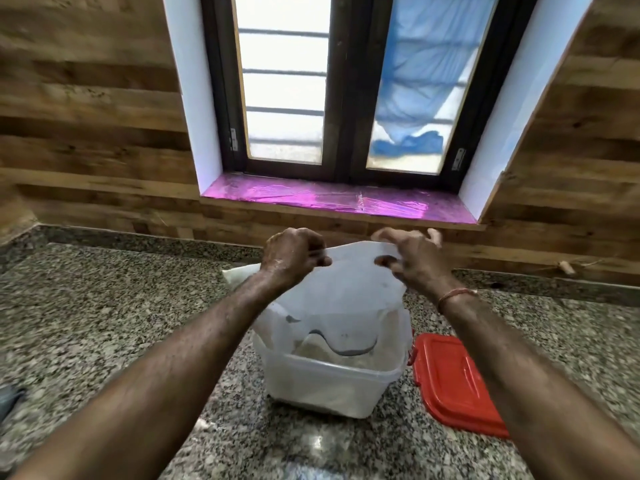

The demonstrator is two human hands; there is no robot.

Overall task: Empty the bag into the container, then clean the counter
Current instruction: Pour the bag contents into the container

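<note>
Both hands are clamped on the upturned bag (349, 282): left hand (292, 258) at its 10 o'clock corner, right hand (412, 259) at 2 o'clock. It hangs upright, long axis vertical, mouth down inside the container (329, 379) at 6 o'clock below them on the table (104, 323), red lid (453, 382) at the container's 3 o'clock

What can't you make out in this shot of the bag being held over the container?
Head view only:
- What fills the container: veiled by the translucent bag and cloudy walls; only pale powdery stuff shows.
- Dark object at left: cut by the frame edge.
- Red lid: its far edge is hidden behind the right forearm.
</note>
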